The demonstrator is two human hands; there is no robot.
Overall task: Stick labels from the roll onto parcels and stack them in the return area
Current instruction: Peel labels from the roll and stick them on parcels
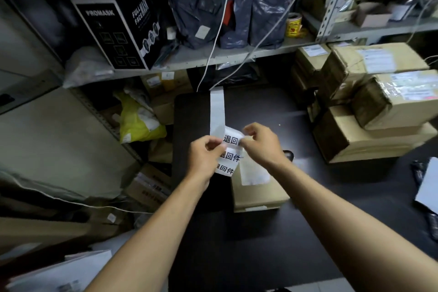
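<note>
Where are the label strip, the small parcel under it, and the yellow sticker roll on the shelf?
label strip (229, 156), head view, printed middle label.
small parcel (258, 197), head view, brown top face.
yellow sticker roll (293, 26), head view, its side.

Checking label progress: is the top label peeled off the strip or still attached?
Partly peeled: the right hand pinches the top label, lifting it from the strip held by the left hand.

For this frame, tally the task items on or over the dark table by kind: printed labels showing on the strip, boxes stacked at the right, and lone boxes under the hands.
Printed labels on the label strip: 3
Boxes in the right-hand stack: 4
Lone box under the hands: 1
Total: 8
</note>
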